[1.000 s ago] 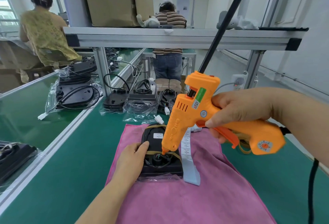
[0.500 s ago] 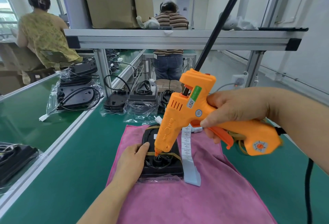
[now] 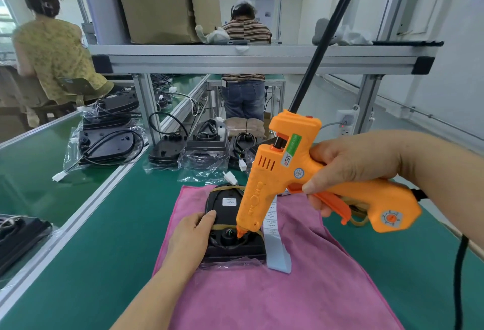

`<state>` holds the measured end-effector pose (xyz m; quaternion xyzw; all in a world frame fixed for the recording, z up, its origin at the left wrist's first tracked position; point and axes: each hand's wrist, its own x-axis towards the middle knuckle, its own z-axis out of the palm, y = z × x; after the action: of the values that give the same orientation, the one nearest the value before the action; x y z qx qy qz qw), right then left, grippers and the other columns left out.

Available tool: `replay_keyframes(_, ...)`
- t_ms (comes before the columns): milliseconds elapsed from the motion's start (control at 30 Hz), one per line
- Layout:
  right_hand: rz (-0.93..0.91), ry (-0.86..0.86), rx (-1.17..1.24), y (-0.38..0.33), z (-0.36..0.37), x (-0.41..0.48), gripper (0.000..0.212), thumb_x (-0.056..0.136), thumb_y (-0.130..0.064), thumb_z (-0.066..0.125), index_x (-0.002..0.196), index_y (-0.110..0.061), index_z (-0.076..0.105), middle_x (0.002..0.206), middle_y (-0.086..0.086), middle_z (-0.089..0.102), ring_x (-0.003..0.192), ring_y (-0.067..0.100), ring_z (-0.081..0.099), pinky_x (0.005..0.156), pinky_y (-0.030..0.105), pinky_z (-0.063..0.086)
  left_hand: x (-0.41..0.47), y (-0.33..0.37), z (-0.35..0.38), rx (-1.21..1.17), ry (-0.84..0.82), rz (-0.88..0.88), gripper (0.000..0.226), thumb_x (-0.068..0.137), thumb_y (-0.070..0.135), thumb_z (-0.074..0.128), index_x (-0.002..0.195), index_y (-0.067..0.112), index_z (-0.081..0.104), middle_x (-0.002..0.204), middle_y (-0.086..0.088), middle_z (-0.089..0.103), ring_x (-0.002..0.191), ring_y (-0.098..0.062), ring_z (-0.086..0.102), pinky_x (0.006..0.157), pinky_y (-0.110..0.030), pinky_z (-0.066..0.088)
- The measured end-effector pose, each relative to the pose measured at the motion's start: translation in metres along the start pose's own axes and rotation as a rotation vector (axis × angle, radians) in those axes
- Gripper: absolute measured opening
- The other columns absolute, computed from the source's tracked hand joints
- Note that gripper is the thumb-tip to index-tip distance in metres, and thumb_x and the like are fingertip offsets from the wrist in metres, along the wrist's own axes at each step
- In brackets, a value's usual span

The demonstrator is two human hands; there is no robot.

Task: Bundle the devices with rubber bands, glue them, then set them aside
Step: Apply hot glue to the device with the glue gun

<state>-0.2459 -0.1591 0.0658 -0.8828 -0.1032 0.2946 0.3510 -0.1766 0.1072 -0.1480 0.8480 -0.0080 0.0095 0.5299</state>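
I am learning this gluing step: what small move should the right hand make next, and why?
Probably the right hand should squeeze the trigger of the glue gun: the nozzle rests at the wires beside the round boss on the black device, while the left hand holds the device steady on the pink cloth.

A long workbench [image 3: 110, 238] with a green top and aluminium edges runs forward, crossed overhead by a grey metal shelf [image 3: 262, 59] carrying a large cardboard box [image 3: 162, 2]. White walls [image 3: 458, 54] and a pale floor [image 3: 392, 122] lie to the right, evenly lit, and a bright window [image 3: 5, 12] shows at the far left beyond a seated person [image 3: 52, 54].
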Motion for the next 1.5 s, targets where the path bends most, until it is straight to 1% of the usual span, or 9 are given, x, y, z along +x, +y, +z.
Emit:
replay_keyframes(300, -0.127, 0.127, 0.430, 0.047, 0.009, -0.003, 0.042, 0.082, -0.018, 0.065, 0.122, -0.009, 0.058, 0.112, 0.017, 0.072, 0.104, 0.032, 0.070, 0.080, 0.042, 0.059, 0.002, -0.001, 0.001, 0.022, 0.023, 0.035, 0.042, 0.099, 0.037, 0.051, 0.076, 0.006, 0.066, 0.068, -0.008, 0.066, 0.063, -0.017, 0.054, 0.065, -0.032, 0.042)
replay_keyframes(500, -0.168, 0.345, 0.901, 0.096, 0.029, 0.002, 0.016, 0.075, -0.007, 0.067, 0.078, -0.016, 0.080, 0.074, 0.008, 0.073, 0.060, 0.017, 0.071, 0.050, 0.029, 0.056, 0.001, 0.000, 0.001, 0.008, 0.013, 0.040, 0.042, 0.099, 0.035, 0.051, 0.076, 0.006, 0.069, 0.079, -0.011, 0.073, 0.070, -0.020, 0.061, 0.077, -0.039, 0.051)
replay_keyframes(667, 0.076, 0.612, 1.231, 0.123, 0.064, 0.029, 0.028, 0.071, -0.015, 0.068, 0.098, -0.005, 0.069, 0.085, 0.014, 0.069, 0.072, 0.024, 0.068, 0.070, 0.040, 0.061, 0.001, 0.000, 0.000, 0.018, 0.020, 0.043, 0.041, 0.099, 0.035, 0.051, 0.074, 0.008, 0.069, 0.076, -0.006, 0.073, 0.079, -0.027, 0.067, 0.073, -0.032, 0.050)
replay_keyframes(833, 0.133, 0.824, 1.556, 0.130, 0.098, 0.048, 0.008, 0.093, -0.018, 0.063, 0.096, -0.011, 0.066, 0.073, 0.014, 0.072, 0.076, 0.028, 0.066, 0.057, 0.042, 0.061, 0.000, 0.001, 0.000, 0.016, 0.017, 0.036, 0.041, 0.099, 0.036, 0.051, 0.076, 0.006, 0.069, 0.076, -0.005, 0.072, 0.075, -0.026, 0.066, 0.072, -0.032, 0.049)
replay_keyframes(967, 0.098, 0.912, 1.638, 0.131, 0.114, 0.052, 0.010, 0.096, -0.022, 0.059, 0.101, -0.015, 0.064, 0.091, 0.015, 0.070, 0.085, 0.029, 0.065, 0.069, 0.045, 0.051, 0.000, 0.001, 0.000, 0.023, 0.023, 0.035, 0.040, 0.098, 0.036, 0.052, 0.077, 0.007, 0.070, 0.076, 0.002, 0.072, 0.069, -0.018, 0.064, 0.068, -0.027, 0.047)
replay_keyframes(1067, 0.143, 0.922, 1.551, 0.133, 0.117, 0.051, 0.009, 0.100, -0.020, 0.055, 0.103, -0.015, 0.061, 0.100, 0.018, 0.068, 0.093, 0.032, 0.064, 0.081, 0.048, 0.050, 0.000, 0.001, 0.000, 0.030, 0.028, 0.020, 0.040, 0.098, 0.037, 0.051, 0.079, 0.007, 0.070, 0.075, 0.007, 0.072, 0.069, -0.014, 0.064, 0.066, -0.025, 0.045)
replay_keyframes(1233, 0.334, 0.794, 1.170, 0.143, 0.106, 0.036, 0.014, 0.101, -0.009, 0.050, 0.102, -0.004, 0.062, 0.097, 0.020, 0.070, 0.090, 0.030, 0.066, 0.071, 0.041, 0.055, 0.000, 0.002, 0.000, 0.040, 0.028, 0.015, 0.040, 0.098, 0.038, 0.052, 0.082, 0.006, 0.071, 0.077, -0.002, 0.073, 0.075, -0.020, 0.066, 0.066, -0.024, 0.045)
replay_keyframes(1400, 0.534, 0.522, 0.313, 0.131, 0.072, 0.012, 0.025, 0.098, -0.023, 0.059, 0.091, -0.001, 0.067, 0.075, 0.009, 0.075, 0.064, 0.018, 0.071, 0.060, 0.026, 0.057, 0.000, 0.004, -0.001, 0.001, 0.013, -0.005, 0.042, 0.096, 0.042, 0.056, 0.084, 0.004, 0.070, 0.083, -0.008, 0.072, 0.067, -0.016, 0.060, 0.065, -0.028, 0.044)
replay_keyframes(1500, 0.464, 0.601, -0.152, 0.103, 0.060, 0.020, 0.030, 0.097, -0.029, 0.056, 0.077, -0.008, 0.066, 0.071, 0.003, 0.074, 0.061, 0.011, 0.067, 0.059, 0.028, 0.056, -0.002, 0.005, -0.002, -0.031, -0.004, -0.021, 0.041, 0.094, 0.043, 0.058, 0.081, 0.006, 0.071, 0.078, -0.007, 0.072, 0.063, -0.014, 0.061, 0.063, -0.029, 0.045)
